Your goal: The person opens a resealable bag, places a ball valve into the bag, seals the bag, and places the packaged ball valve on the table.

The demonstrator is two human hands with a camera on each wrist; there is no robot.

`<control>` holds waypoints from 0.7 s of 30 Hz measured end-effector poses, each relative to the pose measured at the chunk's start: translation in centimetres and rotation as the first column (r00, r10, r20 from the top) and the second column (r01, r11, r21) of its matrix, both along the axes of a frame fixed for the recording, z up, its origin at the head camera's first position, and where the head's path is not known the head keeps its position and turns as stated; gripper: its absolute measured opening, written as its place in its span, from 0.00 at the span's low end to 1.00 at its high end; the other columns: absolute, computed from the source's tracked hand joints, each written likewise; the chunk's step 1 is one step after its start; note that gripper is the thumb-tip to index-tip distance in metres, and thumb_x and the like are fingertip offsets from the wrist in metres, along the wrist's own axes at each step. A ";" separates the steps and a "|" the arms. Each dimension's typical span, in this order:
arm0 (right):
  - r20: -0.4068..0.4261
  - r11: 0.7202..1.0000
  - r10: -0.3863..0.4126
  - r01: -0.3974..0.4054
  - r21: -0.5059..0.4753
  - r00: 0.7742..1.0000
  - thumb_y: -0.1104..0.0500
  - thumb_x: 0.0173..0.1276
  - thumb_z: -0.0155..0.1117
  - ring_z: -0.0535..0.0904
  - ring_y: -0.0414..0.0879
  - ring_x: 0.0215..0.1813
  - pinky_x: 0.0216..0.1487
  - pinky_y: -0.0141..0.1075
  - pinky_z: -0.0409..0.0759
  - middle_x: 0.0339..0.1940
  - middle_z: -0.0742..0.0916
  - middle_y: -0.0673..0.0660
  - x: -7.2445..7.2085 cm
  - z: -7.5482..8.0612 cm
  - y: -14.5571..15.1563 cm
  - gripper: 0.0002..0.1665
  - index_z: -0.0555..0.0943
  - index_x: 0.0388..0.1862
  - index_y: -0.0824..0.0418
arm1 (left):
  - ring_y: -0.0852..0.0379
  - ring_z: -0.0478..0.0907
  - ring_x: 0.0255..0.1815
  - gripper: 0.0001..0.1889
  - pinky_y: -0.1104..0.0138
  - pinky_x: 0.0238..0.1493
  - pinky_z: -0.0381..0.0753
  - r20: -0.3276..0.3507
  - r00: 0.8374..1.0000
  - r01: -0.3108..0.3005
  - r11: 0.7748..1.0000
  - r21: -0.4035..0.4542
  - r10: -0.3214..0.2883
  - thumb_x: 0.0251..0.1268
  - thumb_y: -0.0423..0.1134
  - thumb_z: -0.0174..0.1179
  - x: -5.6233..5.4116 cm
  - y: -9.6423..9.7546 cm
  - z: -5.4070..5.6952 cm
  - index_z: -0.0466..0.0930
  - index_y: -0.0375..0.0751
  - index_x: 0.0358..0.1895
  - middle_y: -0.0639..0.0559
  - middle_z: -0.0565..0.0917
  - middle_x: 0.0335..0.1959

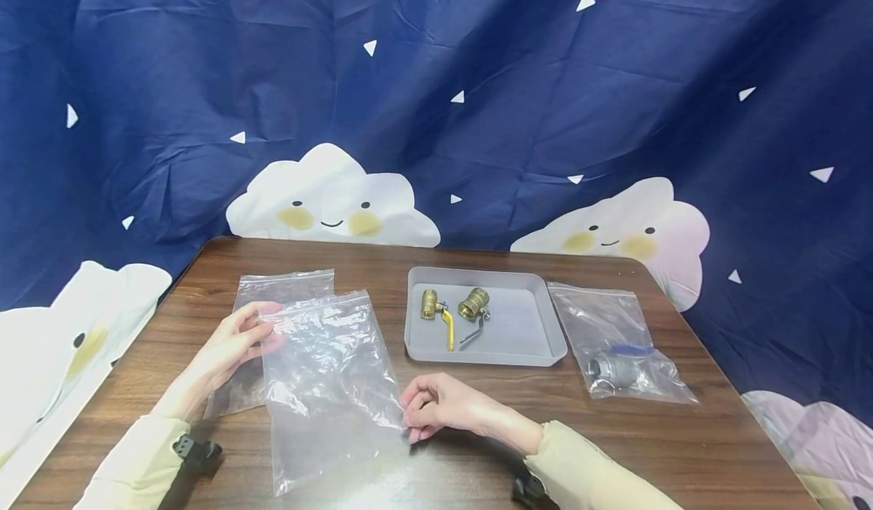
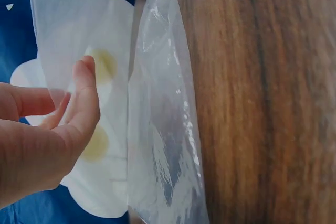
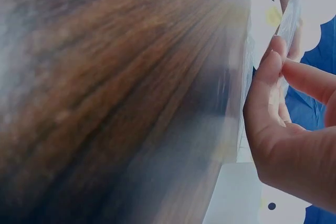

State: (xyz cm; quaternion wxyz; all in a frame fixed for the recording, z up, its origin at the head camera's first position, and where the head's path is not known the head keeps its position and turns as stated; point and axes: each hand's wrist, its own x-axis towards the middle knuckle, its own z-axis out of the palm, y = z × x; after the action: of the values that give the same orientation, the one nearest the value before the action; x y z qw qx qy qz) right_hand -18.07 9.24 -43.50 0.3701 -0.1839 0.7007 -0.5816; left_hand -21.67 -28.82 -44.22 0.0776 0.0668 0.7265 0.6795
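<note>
A clear zip bag (image 1: 341,389) is held up slightly over the table, its zip edge at the far side. My left hand (image 1: 237,339) pinches its upper left corner; the left wrist view shows the film (image 2: 68,30) between thumb and fingers. At the bag's right edge, my right hand (image 1: 446,405) pinches the plastic between thumb and forefinger, also visible in the right wrist view. The bag looks flat, with nothing seen inside. Another clear zip bag (image 1: 289,289) lies on the table, partly hidden behind my left hand and the held bag.
A grey tray (image 1: 525,332) holds two brass ball valves, one with a yellow lever (image 1: 429,305) and one with a grey lever (image 1: 474,302). Right of it, a zip bag (image 1: 600,313) contains a grey valve (image 1: 614,371) with a blue handle. The wooden table (image 1: 491,457) ends at a blue curtain.
</note>
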 end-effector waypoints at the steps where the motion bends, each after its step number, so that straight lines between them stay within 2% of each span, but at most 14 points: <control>1: -0.011 1.000 0.000 0.000 0.009 1.000 0.69 0.66 0.63 0.83 0.38 0.28 0.33 0.27 0.84 0.28 0.84 0.51 0.1 0.0 0.0 0.12 0.74 0.46 0.72 | 0.65 0.83 0.42 0.16 0.72 0.48 0.86 -0.013 1.000 -0.004 1.000 0.004 0.004 0.76 0.32 0.50 0.0 0.0 0.0 0.68 0.42 0.63 0.62 0.81 0.43; 5: -0.070 0.999 -0.005 0.008 0.039 0.998 0.68 0.63 0.65 0.81 0.37 0.28 0.33 0.27 0.84 0.26 0.82 0.48 0.2 0.0 0.1 0.11 0.76 0.43 0.71 | 0.66 0.84 0.41 0.17 0.73 0.46 0.86 -0.051 0.998 -0.023 0.999 0.050 0.025 0.74 0.29 0.50 0.0 0.3 0.2 0.68 0.41 0.63 0.67 0.84 0.45; 10: -0.127 0.998 0.010 -0.001 0.069 0.992 0.67 0.62 0.67 0.80 0.37 0.28 0.31 0.29 0.83 0.26 0.82 0.47 0.3 -0.3 0.4 0.11 0.77 0.40 0.71 | 0.65 0.86 0.42 0.18 0.72 0.48 0.86 -0.111 0.994 -0.005 0.993 0.120 0.019 0.73 0.26 0.51 0.0 0.7 0.4 0.70 0.39 0.63 0.64 0.87 0.46; 14: -0.148 0.997 0.024 -0.012 0.081 0.989 0.66 0.62 0.68 0.80 0.38 0.27 0.28 0.28 0.79 0.26 0.83 0.47 0.4 -0.3 0.8 0.11 0.77 0.38 0.72 | 0.63 0.87 0.42 0.16 0.72 0.48 0.86 -0.143 0.990 0.006 0.988 0.157 0.017 0.73 0.28 0.52 -0.2 1.3 0.7 0.74 0.42 0.60 0.62 0.88 0.46; 21: -0.230 0.997 0.046 -0.031 0.068 0.972 0.70 0.62 0.64 0.77 0.38 0.27 0.26 0.25 0.76 0.29 0.84 0.55 0.8 -0.1 1.5 0.08 0.76 0.38 0.74 | 0.65 0.88 0.38 0.10 0.73 0.45 0.87 -0.174 0.983 -0.025 0.979 0.201 0.060 0.73 0.31 0.55 -0.6 2.6 1.7 0.80 0.47 0.50 0.60 0.90 0.41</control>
State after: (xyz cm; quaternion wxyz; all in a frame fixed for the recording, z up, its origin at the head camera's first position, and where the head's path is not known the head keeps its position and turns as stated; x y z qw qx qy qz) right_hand -17.24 10.69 -43.55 0.3027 -0.2520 0.7537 -0.5261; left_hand -22.29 -26.25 -42.53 -0.0097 0.1195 0.6605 0.7412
